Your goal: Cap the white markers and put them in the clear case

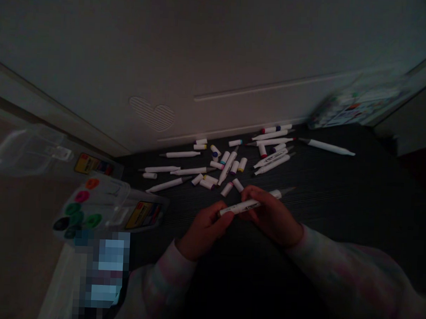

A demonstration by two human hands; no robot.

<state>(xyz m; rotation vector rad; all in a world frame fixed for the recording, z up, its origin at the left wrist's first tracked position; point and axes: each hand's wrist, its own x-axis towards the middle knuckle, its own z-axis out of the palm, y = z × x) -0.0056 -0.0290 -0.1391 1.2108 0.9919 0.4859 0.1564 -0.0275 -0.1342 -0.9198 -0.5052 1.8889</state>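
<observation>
A white marker (245,206) lies nearly level between my two hands above the dark table. Its left end is pinched by my left hand (210,225), the thumb along the barrel. My right hand (269,216) is closed round the other end, where a pale tip sticks out to the right. Beyond my hands, several uncapped white markers (228,166) are scattered on the table. Among them lie several loose white caps (234,167) with coloured bands. The scene is dim, so the fine print on the barrel cannot be read.
At left stands a clear plastic case (127,193) holding markers with coloured ends, and behind it another clear case (58,145). A blurred-out bright object (107,270) is at lower left. A pale panel (237,92) rises behind the table (324,197); a transparent pack (356,107) leans at far right.
</observation>
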